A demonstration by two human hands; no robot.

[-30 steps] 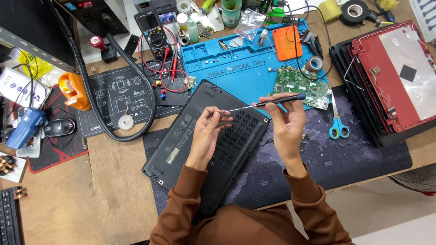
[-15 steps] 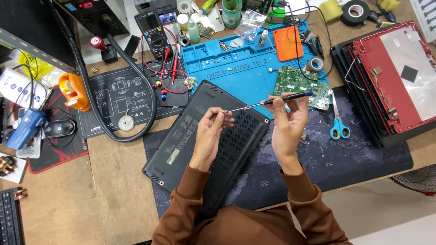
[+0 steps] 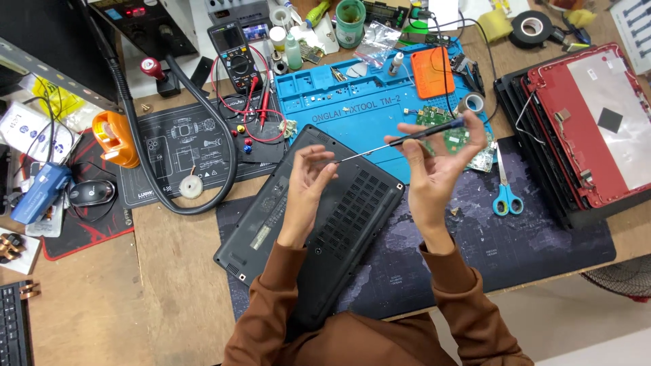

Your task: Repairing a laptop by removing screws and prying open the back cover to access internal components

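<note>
Screwdriver [image 3: 407,139] sits clamped in the right hand [image 3: 437,169] above the upturned black laptop [image 3: 319,217], its tip meeting the loosely parted fingertips [image 3: 329,159] of the left hand [image 3: 308,186].

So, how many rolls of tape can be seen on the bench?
2. A black roll of tape lies at the top right of the bench, and a smaller grey roll sits on the blue mat beside the right hand. Clutter may hide more.
</note>
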